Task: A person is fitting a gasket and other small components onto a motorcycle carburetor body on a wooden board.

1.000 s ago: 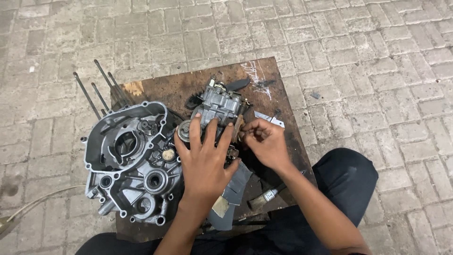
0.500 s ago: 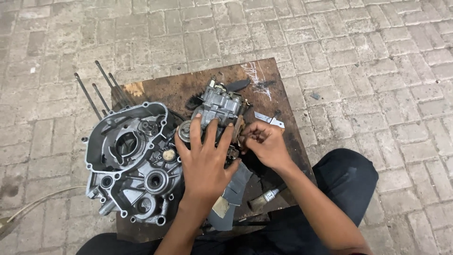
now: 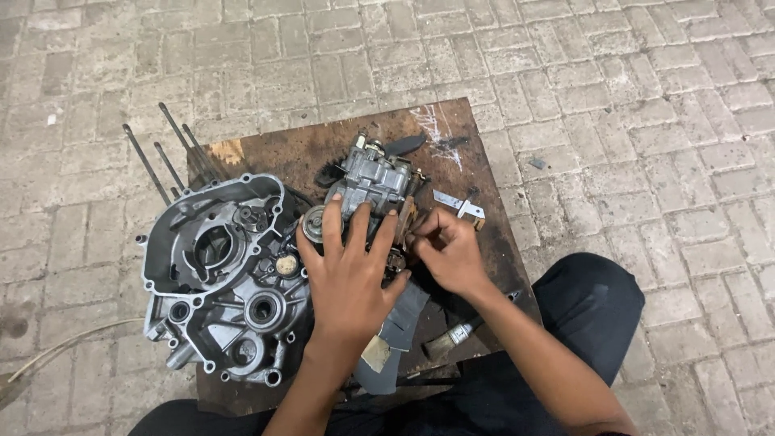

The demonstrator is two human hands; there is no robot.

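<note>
My left hand [image 3: 349,274] lies flat with fingers spread over a small grey metal carburettor-like part [image 3: 373,179] on a worn wooden board [image 3: 307,153]. My right hand [image 3: 448,250] is just to its right, fingers pinched on something small at the part's side; what it grips is hidden. A large grey engine crankcase half [image 3: 222,278] with round bores sits at the left of the board, touching my left wrist side.
Long metal studs [image 3: 165,157] stick up from the crankcase's far left. A small flat metal bracket [image 3: 458,205] lies right of the hands; a tool handle [image 3: 452,335] and grey cloth [image 3: 400,319] lie near my knee. Brick paving surrounds the board.
Both hands stay in place on the small part; my right hand's fingers have shifted slightly at its side. The crankcase has not moved.
</note>
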